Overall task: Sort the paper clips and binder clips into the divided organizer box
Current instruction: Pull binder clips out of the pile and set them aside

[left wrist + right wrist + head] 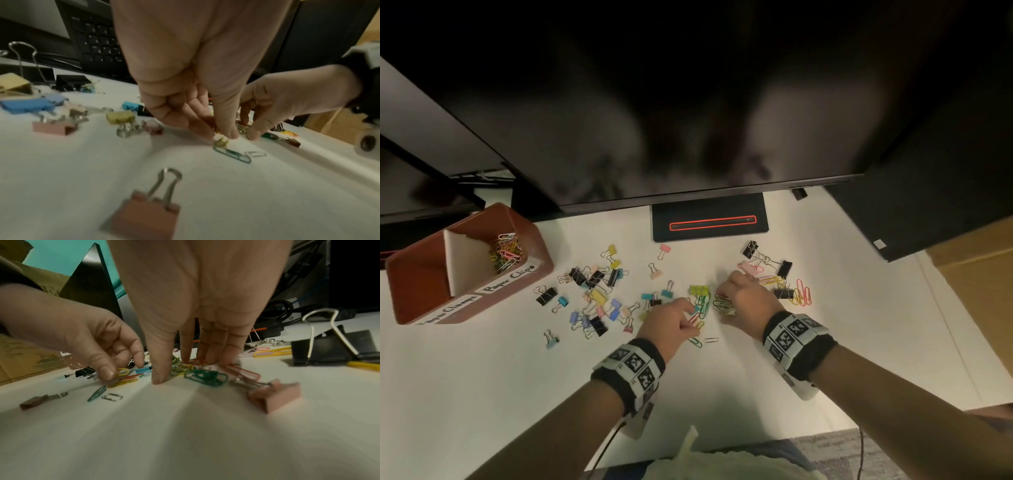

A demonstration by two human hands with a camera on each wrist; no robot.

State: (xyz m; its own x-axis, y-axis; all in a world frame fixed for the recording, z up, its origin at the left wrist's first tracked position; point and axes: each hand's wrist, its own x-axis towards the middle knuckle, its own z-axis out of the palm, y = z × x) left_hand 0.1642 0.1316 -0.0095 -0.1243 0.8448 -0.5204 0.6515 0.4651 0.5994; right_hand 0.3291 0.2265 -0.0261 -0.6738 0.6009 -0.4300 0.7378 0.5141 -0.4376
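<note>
A brown divided organizer box [421,274] stands at the far left; its right compartment, labelled for paper clips, holds several paper clips [506,251]. My left hand [693,323] pinches a yellow paper clip [122,371] between thumb and forefinger just above the table. A green paper clip [232,154] and a small silver one [256,154] lie right below it. My right hand [180,369] stands over a pile of coloured paper clips [205,375], its straight fingers touching the pile and its thumb tip on the table. Coloured and black binder clips [592,294] are scattered between the box and my hands.
A monitor [688,120] overhangs the back of the white table, its base [709,219] behind the clips. More black binder clips [784,267] and long paper clips [803,291] lie right of my right hand. A pink binder clip [144,216] sits near my left wrist.
</note>
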